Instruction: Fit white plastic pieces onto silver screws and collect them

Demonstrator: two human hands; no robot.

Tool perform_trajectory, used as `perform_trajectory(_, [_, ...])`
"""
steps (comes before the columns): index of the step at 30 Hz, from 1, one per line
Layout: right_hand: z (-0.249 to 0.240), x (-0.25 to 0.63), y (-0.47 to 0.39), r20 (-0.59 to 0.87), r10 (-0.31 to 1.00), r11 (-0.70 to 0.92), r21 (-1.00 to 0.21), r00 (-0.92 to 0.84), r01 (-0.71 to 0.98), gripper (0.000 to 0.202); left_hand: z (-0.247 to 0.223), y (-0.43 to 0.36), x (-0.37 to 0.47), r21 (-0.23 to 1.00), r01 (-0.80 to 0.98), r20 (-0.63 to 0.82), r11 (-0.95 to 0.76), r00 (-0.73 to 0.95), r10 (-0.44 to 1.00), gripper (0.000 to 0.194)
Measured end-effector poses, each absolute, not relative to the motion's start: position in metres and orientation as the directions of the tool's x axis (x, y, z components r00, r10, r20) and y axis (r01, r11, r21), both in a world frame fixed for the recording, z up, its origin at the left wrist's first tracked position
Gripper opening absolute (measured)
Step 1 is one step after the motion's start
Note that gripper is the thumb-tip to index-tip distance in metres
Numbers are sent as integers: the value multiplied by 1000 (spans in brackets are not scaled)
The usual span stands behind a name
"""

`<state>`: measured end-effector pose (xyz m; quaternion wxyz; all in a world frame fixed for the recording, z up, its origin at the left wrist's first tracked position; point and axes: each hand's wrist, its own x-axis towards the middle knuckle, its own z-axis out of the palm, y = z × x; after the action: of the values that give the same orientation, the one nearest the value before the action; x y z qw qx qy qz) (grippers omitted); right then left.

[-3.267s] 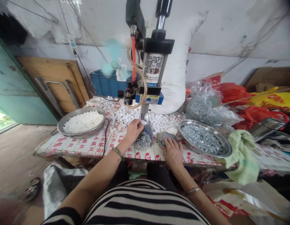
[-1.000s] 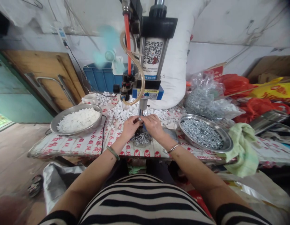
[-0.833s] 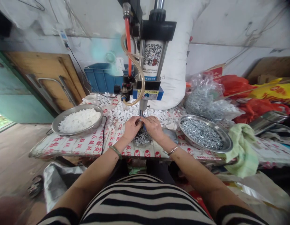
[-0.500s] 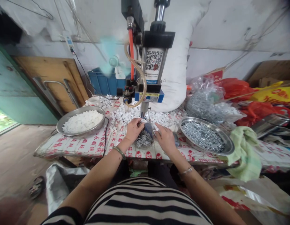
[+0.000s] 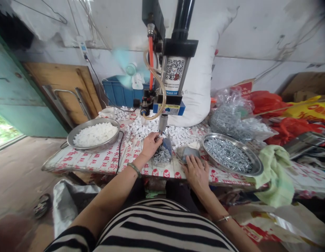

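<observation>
My left hand (image 5: 152, 144) is pinched at the tip of the pneumatic press (image 5: 163, 122), holding a small white plastic piece that its fingers mostly cover. Just below it lies a heap of metal pins (image 5: 162, 154) at the base of the press, beside a dark blue part (image 5: 167, 144). My right hand (image 5: 197, 173) is spread with the palm down, its fingertips at a grey pad-like object (image 5: 190, 152) between the press and the steel dish (image 5: 258, 170) of metal pins. No object shows in this hand.
A steel bowl (image 5: 73, 144) of white pieces stands on the left of the table (image 5: 104, 159). More white pieces (image 5: 134, 127) are scattered behind the press. A clear bag of pins (image 5: 227, 117) and a green cloth (image 5: 275, 171) lie right. A fan (image 5: 131, 69) spins behind.
My right hand has moved away from the press, right and toward me, and its fingers have spread out. The press cylinder's top looks different. My left hand stays at the press.
</observation>
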<state>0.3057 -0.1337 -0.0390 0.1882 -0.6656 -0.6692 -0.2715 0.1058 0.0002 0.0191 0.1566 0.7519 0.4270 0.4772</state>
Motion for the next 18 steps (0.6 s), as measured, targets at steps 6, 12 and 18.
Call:
perform_trajectory(6, [-23,302,-134,618,786,-9,42,-19,999,38,26,-12,99,719,388,532,-577,227,816,22])
perform_trajectory(12, [28,271,-113,664,737,291,-139,-129,947,44,33,-31,93,975,20,207,-222,293,933,23])
perform_trajectory(18, [35,233,-59,520,838,306,-192,-168,933,51,37,10,94,998,-10,-62,67,250,966,17])
